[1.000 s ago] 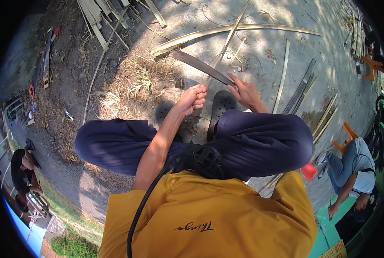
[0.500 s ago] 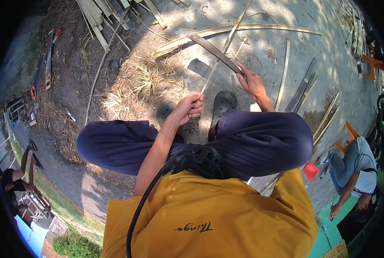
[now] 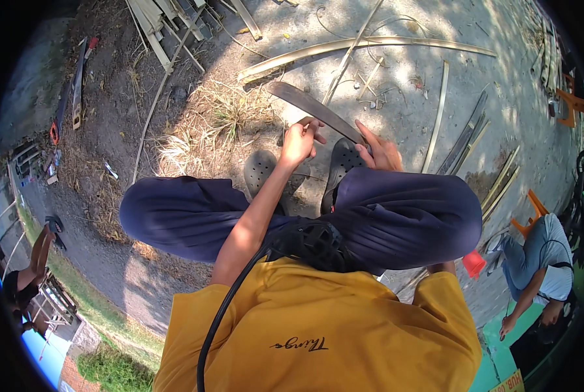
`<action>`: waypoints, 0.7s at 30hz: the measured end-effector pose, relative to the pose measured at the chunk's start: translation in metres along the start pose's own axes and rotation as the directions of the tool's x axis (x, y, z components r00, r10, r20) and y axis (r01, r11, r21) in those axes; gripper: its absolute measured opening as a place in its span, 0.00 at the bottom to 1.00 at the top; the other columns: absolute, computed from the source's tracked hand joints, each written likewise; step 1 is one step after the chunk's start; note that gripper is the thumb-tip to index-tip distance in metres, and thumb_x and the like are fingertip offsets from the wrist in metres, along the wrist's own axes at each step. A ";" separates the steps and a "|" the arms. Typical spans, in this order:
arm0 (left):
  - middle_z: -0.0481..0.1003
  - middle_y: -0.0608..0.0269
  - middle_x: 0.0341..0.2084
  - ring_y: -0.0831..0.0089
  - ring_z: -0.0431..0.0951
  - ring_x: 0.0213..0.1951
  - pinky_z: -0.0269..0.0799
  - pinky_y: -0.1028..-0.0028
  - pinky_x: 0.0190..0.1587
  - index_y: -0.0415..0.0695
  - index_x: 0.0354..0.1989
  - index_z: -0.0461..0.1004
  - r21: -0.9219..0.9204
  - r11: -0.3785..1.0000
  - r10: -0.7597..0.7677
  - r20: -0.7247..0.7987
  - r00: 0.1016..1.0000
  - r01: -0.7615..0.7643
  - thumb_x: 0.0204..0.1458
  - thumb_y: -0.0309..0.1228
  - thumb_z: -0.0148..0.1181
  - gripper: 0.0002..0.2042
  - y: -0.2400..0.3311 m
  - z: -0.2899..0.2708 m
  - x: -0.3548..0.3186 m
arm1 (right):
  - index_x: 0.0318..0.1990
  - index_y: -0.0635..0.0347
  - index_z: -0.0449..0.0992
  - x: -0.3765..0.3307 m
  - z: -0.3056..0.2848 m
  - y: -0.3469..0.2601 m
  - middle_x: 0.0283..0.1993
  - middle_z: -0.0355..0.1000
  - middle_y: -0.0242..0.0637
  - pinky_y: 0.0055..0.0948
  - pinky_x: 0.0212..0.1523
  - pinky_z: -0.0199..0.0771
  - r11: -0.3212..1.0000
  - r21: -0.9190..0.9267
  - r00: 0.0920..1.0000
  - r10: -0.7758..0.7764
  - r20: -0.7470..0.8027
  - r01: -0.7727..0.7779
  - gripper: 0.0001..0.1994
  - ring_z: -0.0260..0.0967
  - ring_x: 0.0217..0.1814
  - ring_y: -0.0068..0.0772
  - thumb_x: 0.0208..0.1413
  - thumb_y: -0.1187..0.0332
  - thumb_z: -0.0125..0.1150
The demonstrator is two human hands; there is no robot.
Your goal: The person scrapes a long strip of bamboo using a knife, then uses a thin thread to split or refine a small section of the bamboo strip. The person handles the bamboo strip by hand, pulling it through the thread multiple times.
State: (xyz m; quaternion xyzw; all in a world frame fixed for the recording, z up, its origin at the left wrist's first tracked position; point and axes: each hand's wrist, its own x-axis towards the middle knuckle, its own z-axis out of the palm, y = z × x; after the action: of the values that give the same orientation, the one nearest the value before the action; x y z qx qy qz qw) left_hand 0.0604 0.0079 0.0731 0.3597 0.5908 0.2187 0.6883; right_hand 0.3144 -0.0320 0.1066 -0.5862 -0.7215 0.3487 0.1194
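Observation:
My right hand (image 3: 381, 151) is closed round the handle end of a machete (image 3: 315, 110), its index finger stretched along the back of the tool. The dark blade slants up and left in front of my shoes. My left hand (image 3: 300, 142) is half curled, just below the blade. A thin bamboo strip (image 3: 347, 59) runs from the far edge down behind the blade toward the left fingers. Its near end is hidden there, and the fingers seem to pinch it.
A longer bamboo strip (image 3: 370, 41) curves across the ground ahead. More split bamboo (image 3: 151, 26) is piled at far left, near a handsaw (image 3: 78, 85). Dark slats (image 3: 463, 134) lie to the right. A person (image 3: 534, 255) sits at right near a red container (image 3: 473, 264); another person (image 3: 34, 268) is at left.
The machete has come nearer and left, its blade turning more face-up. My left hand has risen slightly and its fingers have loosened from a fist. The right hand has drawn nearer to my knee.

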 end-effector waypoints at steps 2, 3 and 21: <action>0.79 0.64 0.23 0.82 0.70 0.21 0.66 0.73 0.26 0.42 0.46 0.79 0.122 0.992 0.055 -0.101 0.993 -0.043 0.68 0.34 0.51 0.12 -0.004 0.001 0.005 | 0.75 0.47 0.61 0.001 -0.003 -0.010 0.46 0.79 0.53 0.49 0.42 0.76 0.998 0.031 0.998 -0.057 -0.026 0.058 0.31 0.78 0.42 0.60 0.67 0.53 0.57; 0.79 0.64 0.23 0.82 0.70 0.21 0.66 0.73 0.26 0.42 0.46 0.79 0.124 0.991 0.057 -0.098 0.994 -0.045 0.68 0.34 0.51 0.12 -0.007 0.001 0.006 | 0.75 0.47 0.62 0.001 -0.004 -0.011 0.48 0.78 0.55 0.49 0.43 0.75 0.998 0.017 0.998 -0.055 -0.002 0.055 0.30 0.77 0.43 0.62 0.67 0.55 0.58; 0.72 0.69 0.19 0.80 0.68 0.22 0.64 0.72 0.26 0.38 0.39 0.81 0.076 0.995 0.054 0.037 0.998 -0.057 0.68 0.32 0.48 0.15 -0.041 0.007 -0.010 | 0.75 0.44 0.61 0.033 0.001 0.057 0.45 0.80 0.52 0.53 0.44 0.78 0.972 -0.232 0.999 0.039 -0.028 -0.045 0.30 0.78 0.40 0.61 0.69 0.48 0.53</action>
State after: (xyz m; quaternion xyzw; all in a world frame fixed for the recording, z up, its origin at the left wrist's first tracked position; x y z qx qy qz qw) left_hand 0.0602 -0.0276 0.0488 0.4060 0.5765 0.2084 0.6778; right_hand 0.3475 0.0025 0.0610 -0.6153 -0.7434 0.2574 0.0508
